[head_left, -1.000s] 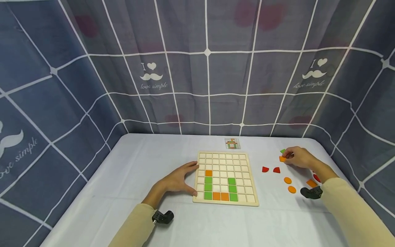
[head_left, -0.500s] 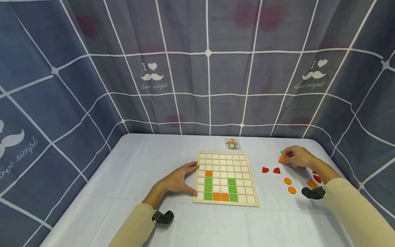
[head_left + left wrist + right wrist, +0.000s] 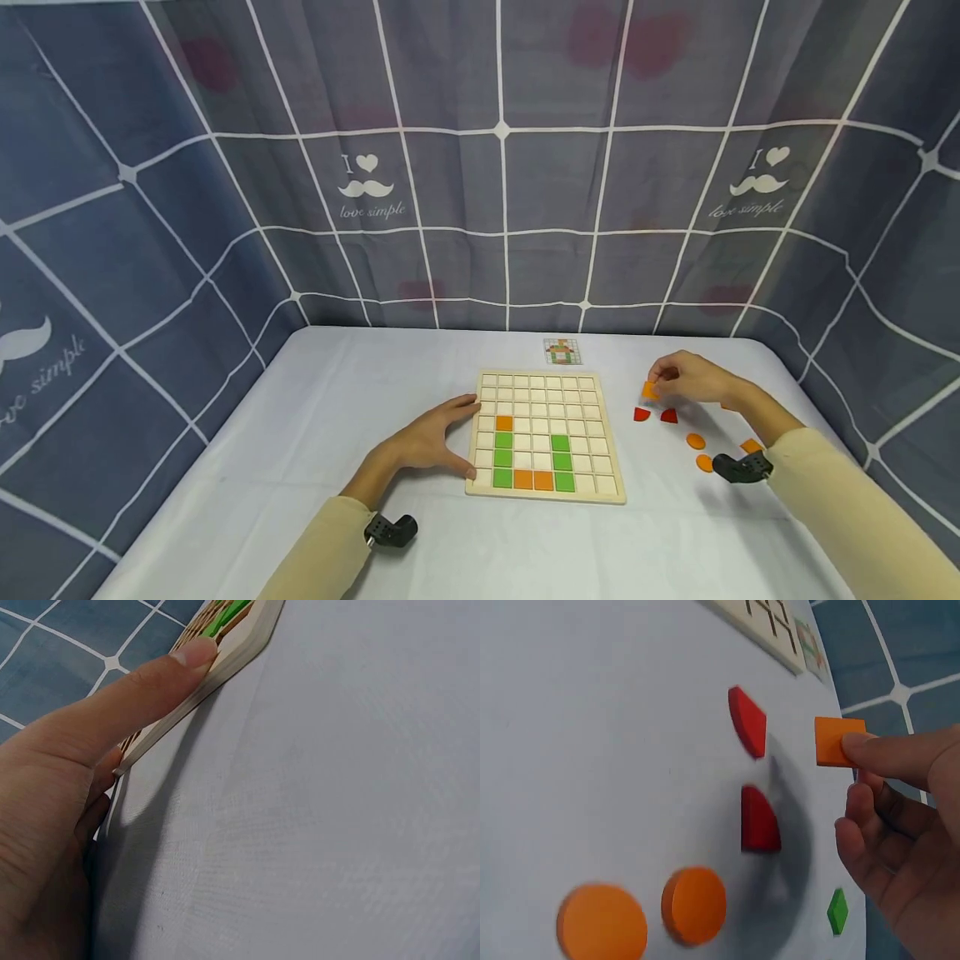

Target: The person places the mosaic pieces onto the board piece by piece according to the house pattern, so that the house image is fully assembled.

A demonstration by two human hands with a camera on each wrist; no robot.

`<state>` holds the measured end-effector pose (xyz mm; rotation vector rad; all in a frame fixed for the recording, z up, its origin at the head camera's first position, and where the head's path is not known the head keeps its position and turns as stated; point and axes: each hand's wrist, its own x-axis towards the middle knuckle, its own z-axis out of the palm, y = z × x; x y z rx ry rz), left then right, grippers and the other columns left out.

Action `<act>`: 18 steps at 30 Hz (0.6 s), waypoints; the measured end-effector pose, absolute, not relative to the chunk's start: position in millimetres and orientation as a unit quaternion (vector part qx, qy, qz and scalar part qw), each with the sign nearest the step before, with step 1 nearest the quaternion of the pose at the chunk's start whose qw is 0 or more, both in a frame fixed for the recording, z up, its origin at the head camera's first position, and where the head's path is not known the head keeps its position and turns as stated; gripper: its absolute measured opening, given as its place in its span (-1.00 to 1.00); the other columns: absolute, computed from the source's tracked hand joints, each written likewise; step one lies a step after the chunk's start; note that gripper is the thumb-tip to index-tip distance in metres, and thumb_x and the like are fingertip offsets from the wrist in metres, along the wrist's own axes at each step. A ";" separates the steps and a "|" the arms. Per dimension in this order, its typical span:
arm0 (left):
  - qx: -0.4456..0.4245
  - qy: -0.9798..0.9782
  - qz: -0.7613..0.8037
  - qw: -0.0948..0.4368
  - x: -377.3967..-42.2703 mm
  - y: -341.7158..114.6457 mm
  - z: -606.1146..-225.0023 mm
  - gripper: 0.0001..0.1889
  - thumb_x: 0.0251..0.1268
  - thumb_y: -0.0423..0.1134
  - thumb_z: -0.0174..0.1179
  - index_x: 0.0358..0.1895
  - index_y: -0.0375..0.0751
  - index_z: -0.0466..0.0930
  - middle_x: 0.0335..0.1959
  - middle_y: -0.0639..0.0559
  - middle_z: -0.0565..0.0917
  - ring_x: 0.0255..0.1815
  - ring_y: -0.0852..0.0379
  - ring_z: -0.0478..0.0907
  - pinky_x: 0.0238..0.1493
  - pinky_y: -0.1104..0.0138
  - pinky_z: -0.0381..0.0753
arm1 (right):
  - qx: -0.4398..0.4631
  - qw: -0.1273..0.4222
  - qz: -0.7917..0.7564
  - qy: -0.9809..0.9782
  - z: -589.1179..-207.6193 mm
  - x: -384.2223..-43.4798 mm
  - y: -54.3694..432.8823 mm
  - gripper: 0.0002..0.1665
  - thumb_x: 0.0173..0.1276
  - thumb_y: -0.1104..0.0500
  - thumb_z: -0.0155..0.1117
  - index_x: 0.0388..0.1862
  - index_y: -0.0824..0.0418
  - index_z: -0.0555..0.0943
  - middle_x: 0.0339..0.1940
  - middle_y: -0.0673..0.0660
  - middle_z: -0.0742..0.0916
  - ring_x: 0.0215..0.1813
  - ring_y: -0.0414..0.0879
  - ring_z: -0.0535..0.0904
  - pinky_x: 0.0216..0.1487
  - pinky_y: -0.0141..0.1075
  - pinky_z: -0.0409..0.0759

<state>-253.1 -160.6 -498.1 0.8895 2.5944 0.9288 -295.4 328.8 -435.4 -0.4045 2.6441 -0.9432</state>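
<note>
My left hand (image 3: 423,437) rests on the left edge of a wooden grid board (image 3: 581,406), fingers spread; its thumb (image 3: 157,688) presses the rim in the left wrist view. Several square tiles sit in the board's cells: a green column (image 3: 503,458) topped by an orange square (image 3: 504,423), two orange squares (image 3: 533,481) along the bottom, and a second green column (image 3: 561,461). To the right of the board, my right hand (image 3: 697,379) pinches an orange square tile (image 3: 829,739) between thumb and fingers, raised above the table.
Two red quarter-circle pieces (image 3: 656,415) lie right of the board, with orange discs (image 3: 696,442) nearer me. A green diamond piece (image 3: 838,911) is below the right hand in its wrist view. Behind the board lies a small pattern card (image 3: 562,351); a grid-patterned curtain (image 3: 450,183) encloses the table.
My right hand has picked up the orange square tile and moved left with it, towards the red pieces and the board. The left hand stays at the board's edge.
</note>
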 end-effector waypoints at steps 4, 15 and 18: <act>0.308 0.887 0.323 0.121 -250.9 -159.6 -502.2 0.22 -0.15 0.21 0.66 0.62 -0.14 0.23 0.66 0.02 0.11 0.65 -0.09 0.01 0.56 -0.08 0.09 | -0.167 0.161 -0.340 0.911 -435.9 -295.0 310.1 -0.87 0.41 0.25 0.36 -0.13 0.28 0.66 -0.35 0.07 0.64 -0.23 -0.01 0.50 -0.22 -0.25 0.52; 0.300 0.891 0.319 0.122 -250.5 -159.4 -499.6 0.22 -0.16 0.21 0.66 0.62 -0.14 0.23 0.67 0.03 0.11 0.65 -0.10 0.00 0.56 -0.08 0.09 | -0.245 0.168 -0.358 0.885 -433.5 -294.2 247.2 -0.94 0.40 0.29 0.38 -0.21 0.27 0.66 -0.41 0.04 0.65 -0.30 -0.07 0.52 -0.25 -0.29 0.51; 0.301 0.890 0.321 0.123 -249.4 -159.6 -499.0 0.22 -0.15 0.21 0.66 0.62 -0.14 0.23 0.66 0.03 0.11 0.65 -0.09 0.00 0.56 -0.08 0.09 | -0.262 0.166 -0.370 0.875 -437.3 -292.7 233.3 -0.94 0.41 0.29 0.39 -0.21 0.28 0.67 -0.41 0.04 0.66 -0.32 -0.08 0.51 -0.28 -0.31 0.49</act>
